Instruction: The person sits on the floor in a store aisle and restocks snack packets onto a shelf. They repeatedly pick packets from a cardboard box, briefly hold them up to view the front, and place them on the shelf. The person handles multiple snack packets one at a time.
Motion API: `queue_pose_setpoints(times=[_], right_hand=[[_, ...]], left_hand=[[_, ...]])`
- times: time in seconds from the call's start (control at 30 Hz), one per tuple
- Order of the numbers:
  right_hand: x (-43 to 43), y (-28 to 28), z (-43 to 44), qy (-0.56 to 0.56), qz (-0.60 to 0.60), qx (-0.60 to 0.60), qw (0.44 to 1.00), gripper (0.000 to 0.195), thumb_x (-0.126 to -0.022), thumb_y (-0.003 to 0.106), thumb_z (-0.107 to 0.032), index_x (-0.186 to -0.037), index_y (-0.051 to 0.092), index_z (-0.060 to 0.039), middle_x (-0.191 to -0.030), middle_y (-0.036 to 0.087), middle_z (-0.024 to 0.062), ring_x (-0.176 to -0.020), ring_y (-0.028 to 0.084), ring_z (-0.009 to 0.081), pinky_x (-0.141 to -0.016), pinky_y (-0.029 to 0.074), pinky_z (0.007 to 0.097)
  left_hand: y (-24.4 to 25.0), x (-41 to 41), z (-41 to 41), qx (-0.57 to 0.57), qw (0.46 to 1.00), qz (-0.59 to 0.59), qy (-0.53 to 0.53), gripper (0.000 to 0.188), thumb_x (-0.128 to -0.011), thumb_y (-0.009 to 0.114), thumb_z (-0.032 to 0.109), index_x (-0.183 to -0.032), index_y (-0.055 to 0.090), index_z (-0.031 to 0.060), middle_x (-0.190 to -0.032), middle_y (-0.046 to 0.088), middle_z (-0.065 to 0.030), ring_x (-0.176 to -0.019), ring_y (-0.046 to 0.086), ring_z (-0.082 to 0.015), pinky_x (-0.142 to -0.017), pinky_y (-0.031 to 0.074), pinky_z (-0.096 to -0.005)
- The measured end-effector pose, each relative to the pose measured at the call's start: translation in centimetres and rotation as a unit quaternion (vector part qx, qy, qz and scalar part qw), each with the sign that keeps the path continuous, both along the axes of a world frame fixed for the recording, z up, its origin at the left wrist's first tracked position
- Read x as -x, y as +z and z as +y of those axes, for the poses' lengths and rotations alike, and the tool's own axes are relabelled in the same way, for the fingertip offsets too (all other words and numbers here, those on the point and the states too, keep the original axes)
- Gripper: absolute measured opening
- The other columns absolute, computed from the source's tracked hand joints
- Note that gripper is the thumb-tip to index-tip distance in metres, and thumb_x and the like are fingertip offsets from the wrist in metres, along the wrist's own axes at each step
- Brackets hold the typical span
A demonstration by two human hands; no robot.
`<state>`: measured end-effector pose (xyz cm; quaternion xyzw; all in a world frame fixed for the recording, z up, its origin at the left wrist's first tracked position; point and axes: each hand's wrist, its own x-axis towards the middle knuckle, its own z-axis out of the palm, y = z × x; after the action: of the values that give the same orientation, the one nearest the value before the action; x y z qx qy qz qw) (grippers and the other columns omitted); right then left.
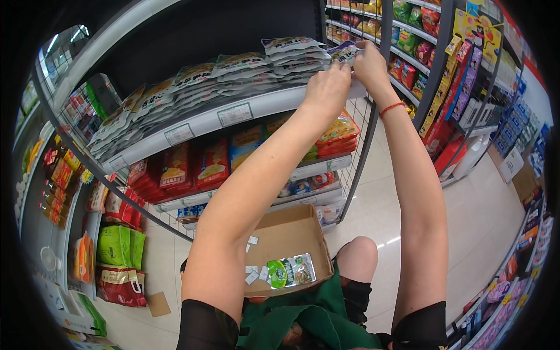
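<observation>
At the right end of the top shelf [280, 101], my left hand [329, 87] and my right hand [371, 63] are together on a purple-edged food pouch [345, 53]. The right hand grips its right side, and the left fingers are at its lower edge, partly hiding it. Left of my hands stand stacks of flat white pouches, the nearest a tall stack [294, 54]. Another stack [240, 65] follows, and more run toward the left end. In front of my body, an open cardboard box [293, 223] holds one green and silver pouch [291, 271] and several small white tags [251, 278].
Below, a shelf carries red noodle packets [212, 162]. Wire mesh and a dark post [365, 153] bound the rack's right side. Rice bags [120, 247] stand at lower left, with a cardboard piece [158, 304] on the tiled floor. Snack shelves [411, 43] stand beyond.
</observation>
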<state>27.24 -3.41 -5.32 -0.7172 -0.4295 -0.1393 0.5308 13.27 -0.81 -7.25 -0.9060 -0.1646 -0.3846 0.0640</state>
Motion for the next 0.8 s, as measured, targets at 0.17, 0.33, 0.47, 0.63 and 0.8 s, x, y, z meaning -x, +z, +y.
queue_pose_setpoints(times=[0.17,0.33,0.47,0.63,0.8], right_hand=[[1.6,0.1,-0.9,-0.074,-0.097,0.044,0.991,0.022,-0.081,0.059,-0.007,-0.099,0.057,0.0057,-0.095,0.065,0.0301,-0.094,0.063,0.0452,-0.084,0.05,0.0485],[1.2,-0.1,-3.5,-0.031,-0.268,0.041,0.962,0.009,-0.079,0.056,-0.002,-0.084,0.06,0.0048,-0.09,0.064,0.0271,-0.089,0.063,0.0432,-0.079,0.051,0.0479],[3.2,0.3,-6.3,-0.053,-0.347,0.055,0.935,0.008,-0.078,0.053,0.002,-0.079,0.061,0.0042,-0.092,0.064,0.024,-0.087,0.064,0.04,-0.077,0.052,0.0457],[2.7,-0.8,-5.5,-0.052,-0.305,0.177,0.934,0.038,-0.079,0.05,0.004,-0.116,0.061,-0.0011,-0.125,0.058,0.0188,-0.106,0.06,0.0373,-0.09,0.049,0.0441],[2.2,-0.2,-4.4,-0.037,-0.283,0.267,0.92,0.046,-0.081,0.05,0.003,-0.125,0.056,-0.0052,-0.131,0.054,0.0193,-0.108,0.059,0.0364,-0.087,0.05,0.0463]], left_hand=[[-0.3,-0.1,-0.1,0.003,0.999,0.041,0.029,0.035,-0.079,0.054,-0.003,-0.114,0.055,-0.0005,-0.111,0.062,-0.0193,-0.088,0.067,-0.0368,-0.074,0.057,-0.0443],[-0.5,-0.3,-0.4,0.003,0.999,0.027,0.034,0.038,-0.077,0.057,-0.003,-0.115,0.055,-0.001,-0.112,0.061,-0.0201,-0.087,0.068,-0.0368,-0.073,0.057,-0.0435],[-0.8,-0.4,-0.4,0.001,0.999,0.032,0.041,0.038,-0.077,0.058,-0.002,-0.115,0.054,-0.0023,-0.111,0.061,-0.0213,-0.086,0.068,-0.037,-0.073,0.057,-0.0435],[-0.9,-0.5,-0.6,0.014,0.999,0.028,0.044,0.032,-0.078,0.058,0.0,-0.109,0.055,-0.0025,-0.106,0.061,-0.0206,-0.085,0.067,-0.0385,-0.071,0.057,-0.0442],[-1.0,-0.5,-0.6,-0.003,0.999,0.029,0.045,0.028,-0.079,0.058,0.002,-0.106,0.055,-0.0016,-0.104,0.061,-0.02,-0.082,0.067,-0.0384,-0.07,0.056,-0.0443]])
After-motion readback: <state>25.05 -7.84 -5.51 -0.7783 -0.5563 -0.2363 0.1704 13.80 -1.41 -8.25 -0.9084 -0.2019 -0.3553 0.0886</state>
